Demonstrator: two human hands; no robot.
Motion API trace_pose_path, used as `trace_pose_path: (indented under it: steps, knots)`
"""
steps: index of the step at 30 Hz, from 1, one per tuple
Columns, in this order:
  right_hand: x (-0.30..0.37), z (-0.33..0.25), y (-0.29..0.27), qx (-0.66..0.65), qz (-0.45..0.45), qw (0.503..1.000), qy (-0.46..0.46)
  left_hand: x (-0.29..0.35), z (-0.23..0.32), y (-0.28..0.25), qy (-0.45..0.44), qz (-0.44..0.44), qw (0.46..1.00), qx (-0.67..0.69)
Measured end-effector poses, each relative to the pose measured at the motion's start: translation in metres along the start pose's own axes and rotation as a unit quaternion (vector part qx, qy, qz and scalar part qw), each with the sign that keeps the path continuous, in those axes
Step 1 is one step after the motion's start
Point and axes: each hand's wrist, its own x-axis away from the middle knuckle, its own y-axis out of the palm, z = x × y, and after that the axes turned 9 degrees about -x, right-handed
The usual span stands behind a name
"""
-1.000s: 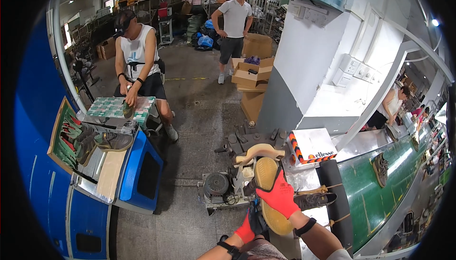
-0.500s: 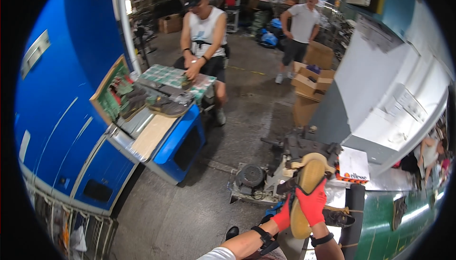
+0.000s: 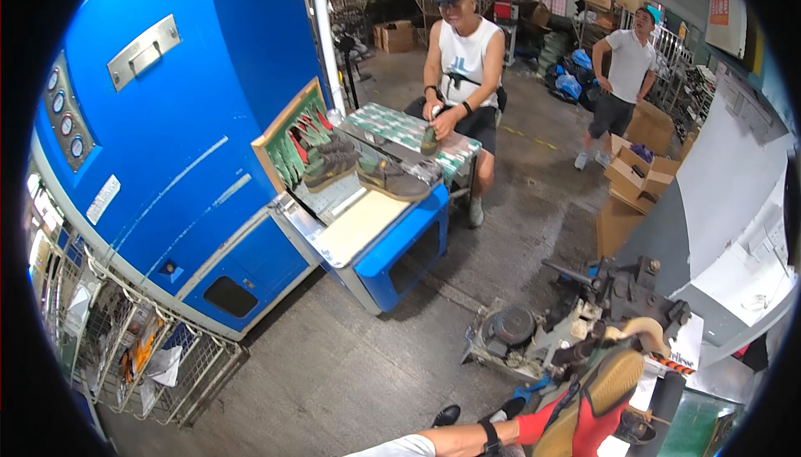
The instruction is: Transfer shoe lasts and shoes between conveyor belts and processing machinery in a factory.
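At the lower right I hold a shoe (image 3: 616, 376) with its tan sole turned up toward me. My left hand (image 3: 538, 425), in a red glove, is closed on the shoe's left side; most of its fingers are hidden. Around the other side wraps my right hand (image 3: 599, 425), also red-gloved, with its fingers against the sole's edge. Just beyond the shoe stands a dark metal machine (image 3: 638, 290) with a curved tan part (image 3: 649, 332) close to the toe end. Whether shoe and machine touch, I cannot tell.
A motor (image 3: 511, 326) sits on the floor left of the machine. Dark shoes (image 3: 392, 180) lie on a blue conveyor (image 3: 400, 261) beside a tall blue cabinet (image 3: 250, 31). One seated person (image 3: 471, 56) handles a shoe; another person (image 3: 627, 56) stands near cardboard boxes (image 3: 638, 173). Wire racks (image 3: 158, 365) stand lower left.
My view has swung left, so the scene has shifted right in the picture. The shoe in my hands appears lower and more tilted; both hands keep their grip.
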Motion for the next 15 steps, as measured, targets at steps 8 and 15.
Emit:
trace_pose_path:
  steps: [8,15]
  knots:
    - [-0.023,0.077,0.031,-0.554,-0.062,0.771,0.308,0.102,0.058,-0.065,0.223,-0.143,0.838,-0.476]
    - [-0.047,0.082,0.054,-0.524,-0.048,0.814,0.245,0.172,0.086,-0.140,0.006,-0.068,0.904,-0.422]
